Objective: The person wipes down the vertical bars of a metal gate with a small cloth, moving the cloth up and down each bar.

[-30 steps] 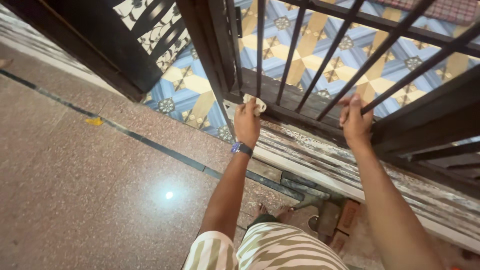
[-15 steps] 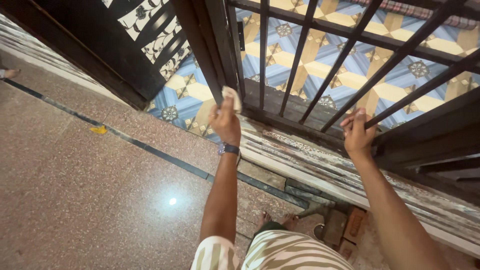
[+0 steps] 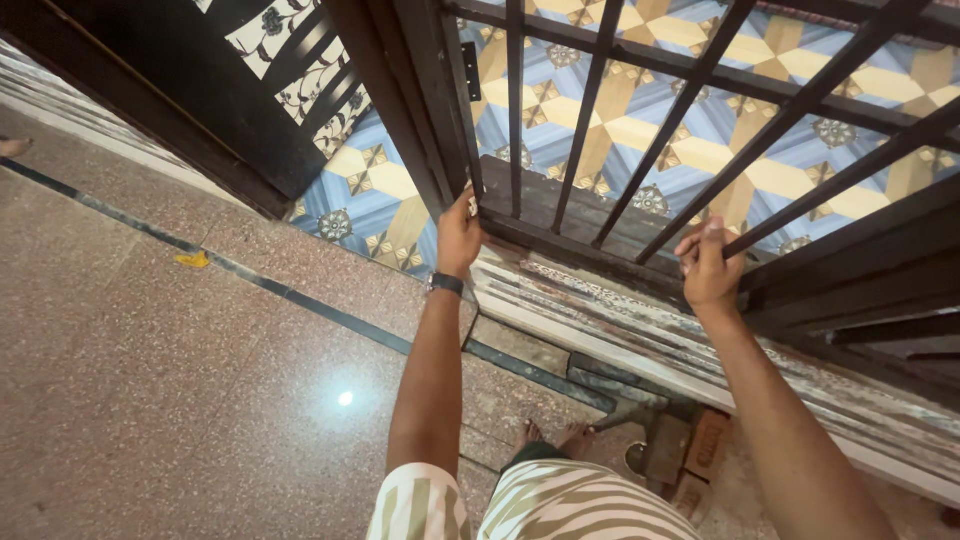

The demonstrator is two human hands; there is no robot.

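A black metal barred gate (image 3: pixel 425 110) stands in front of me, seen from above. My left hand (image 3: pixel 458 235), with a dark watch (image 3: pixel 446 283) on the wrist, presses against the lower part of the gate's end post. It is closed around a small pale cloth that is almost wholly hidden under the fingers. My right hand (image 3: pixel 707 265) is wrapped around one slanting bar (image 3: pixel 850 170) near the gate's bottom rail.
Blue and yellow patterned tiles (image 3: pixel 620 130) lie behind the bars. A worn, paint-streaked threshold (image 3: pixel 620 310) runs under the gate, with bricks (image 3: pixel 690 450) by my bare feet (image 3: pixel 550 440). Speckled stone floor (image 3: pixel 150 380) with a yellow scrap (image 3: pixel 192 259) spreads left.
My left hand moved the cloth left from the bottom rail to the end post, and the cloth is now covered by the fingers. My right hand kept its grip on the bar.
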